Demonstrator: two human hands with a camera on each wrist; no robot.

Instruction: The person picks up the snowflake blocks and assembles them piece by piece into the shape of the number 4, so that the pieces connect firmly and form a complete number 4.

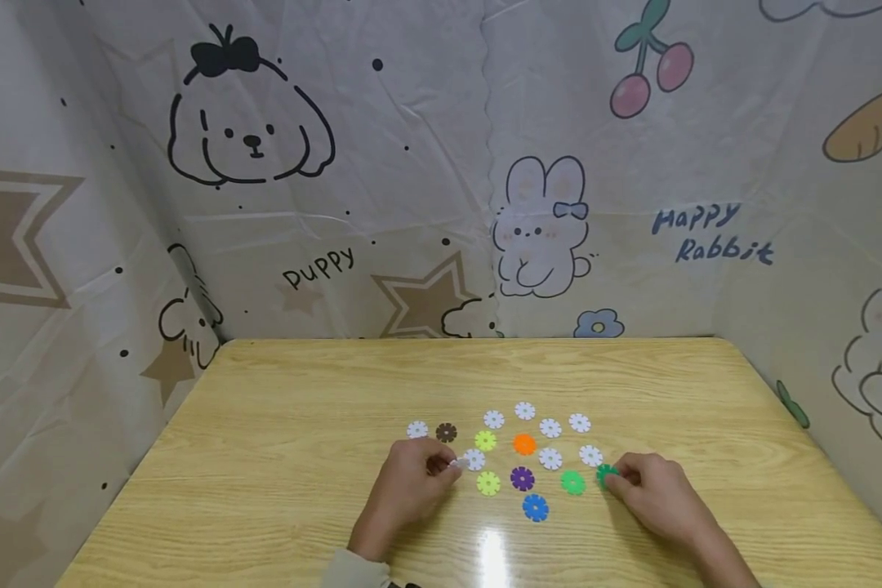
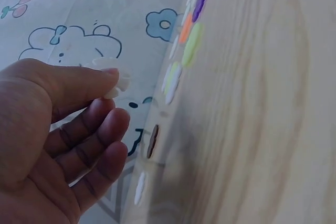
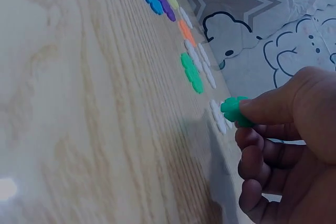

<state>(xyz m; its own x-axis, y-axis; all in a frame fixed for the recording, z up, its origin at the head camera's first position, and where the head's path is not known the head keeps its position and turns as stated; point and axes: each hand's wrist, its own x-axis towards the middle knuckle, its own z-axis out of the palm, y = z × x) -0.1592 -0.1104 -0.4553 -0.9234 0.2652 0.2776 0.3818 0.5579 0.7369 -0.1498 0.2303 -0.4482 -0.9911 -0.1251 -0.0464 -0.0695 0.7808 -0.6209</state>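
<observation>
Green disc [image 3: 234, 109], notched round its rim, is pinched by the right hand [image 1: 661, 494], low and right of centre in the head view; the thumb lies over its face and the lower fingers curl in beneath. The left hand [image 1: 415, 483], left of centre in the lower part of the same view, grips a white disc [image 2: 124, 82] — thumb on one side, index finger mostly hidden behind — with the other fingers loosely bent and slightly spread. In the left wrist view that piece is up off the wooden table [image 1: 279, 457], seen against the patterned cloth [image 1: 412, 122].

More discs lie flat about the lower centre of the frame. Nearest the bottom is a blue disc [image 1: 536, 508], with a purple disc [image 1: 523, 478] just above it. A light green disc [image 1: 573, 483] lies left of the right hand, a yellow-green disc [image 1: 488, 483] right of the left hand, another yellow-green disc [image 1: 486, 441] higher up, and an orange disc [image 1: 524, 444] towards the middle. Eight white discs [image 1: 550, 459] are scattered around these, the leftmost just beside a brown disc [image 1: 446, 433].
</observation>
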